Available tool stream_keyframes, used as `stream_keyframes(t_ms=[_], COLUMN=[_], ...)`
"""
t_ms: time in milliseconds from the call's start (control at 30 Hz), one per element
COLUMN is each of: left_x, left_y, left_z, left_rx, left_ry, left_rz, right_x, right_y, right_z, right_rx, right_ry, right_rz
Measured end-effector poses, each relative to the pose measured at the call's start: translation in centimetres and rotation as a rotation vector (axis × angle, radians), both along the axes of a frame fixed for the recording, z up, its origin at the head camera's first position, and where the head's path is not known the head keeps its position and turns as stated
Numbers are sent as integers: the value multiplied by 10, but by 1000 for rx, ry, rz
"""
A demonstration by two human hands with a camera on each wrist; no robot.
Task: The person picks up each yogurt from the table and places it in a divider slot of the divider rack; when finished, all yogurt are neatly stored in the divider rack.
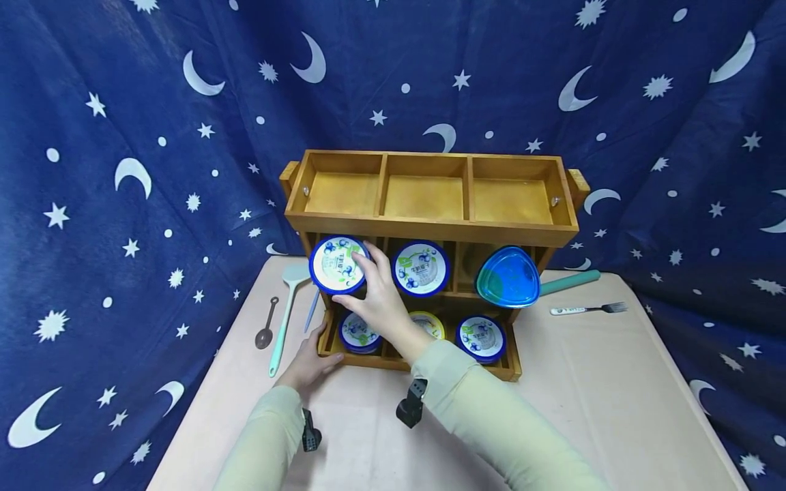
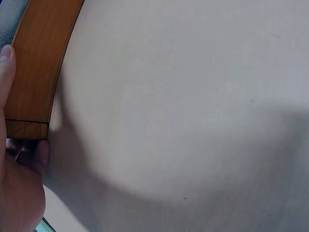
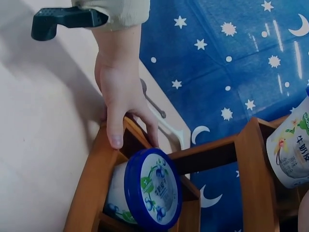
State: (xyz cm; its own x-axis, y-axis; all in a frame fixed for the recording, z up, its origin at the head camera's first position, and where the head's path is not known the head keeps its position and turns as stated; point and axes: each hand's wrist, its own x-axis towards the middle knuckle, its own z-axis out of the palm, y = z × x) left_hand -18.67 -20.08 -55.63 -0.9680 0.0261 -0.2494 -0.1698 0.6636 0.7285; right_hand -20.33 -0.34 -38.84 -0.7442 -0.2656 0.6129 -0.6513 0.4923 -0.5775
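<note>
My right hand (image 1: 385, 300) grips a blue-lidded tub (image 1: 336, 267) with blueberries on its lid, at the left of the middle tier of a wooden rack (image 1: 430, 227). In the right wrist view this tub (image 3: 292, 145) shows at the right edge. My left hand (image 1: 307, 365) holds the rack's lower left front corner, thumb over the front board, as the left wrist view also shows. Beside the held tub sits a second blue-lidded tub (image 1: 421, 269). Below stand another tub (image 1: 359, 332), a yellow-lidded tub (image 1: 428, 323) partly hidden by my right arm, and a blue-lidded tub (image 1: 481, 338).
A blue three-cornered container (image 1: 508, 277) sits at the middle tier's right, a green handle (image 1: 570, 281) jutting out beside it. Right of the rack lies a fork (image 1: 589, 309). On the left lie a spatula (image 1: 287, 314), a dark spoon (image 1: 265, 334) and a thin blue stick (image 1: 312, 311).
</note>
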Motion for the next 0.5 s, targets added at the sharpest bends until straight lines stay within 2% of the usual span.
stream_keyframes(t_ms=[300,500], left_x=[-2,-1], left_y=[-3,-2], left_z=[-5,-5], left_rx=[-15,-9], left_ry=[0,4], left_rz=[5,5], right_x=[-9,-14], right_y=[-5,-7], right_z=[-3,-1], right_rx=[25,56], right_ry=[72,14], right_rz=[-20,-45])
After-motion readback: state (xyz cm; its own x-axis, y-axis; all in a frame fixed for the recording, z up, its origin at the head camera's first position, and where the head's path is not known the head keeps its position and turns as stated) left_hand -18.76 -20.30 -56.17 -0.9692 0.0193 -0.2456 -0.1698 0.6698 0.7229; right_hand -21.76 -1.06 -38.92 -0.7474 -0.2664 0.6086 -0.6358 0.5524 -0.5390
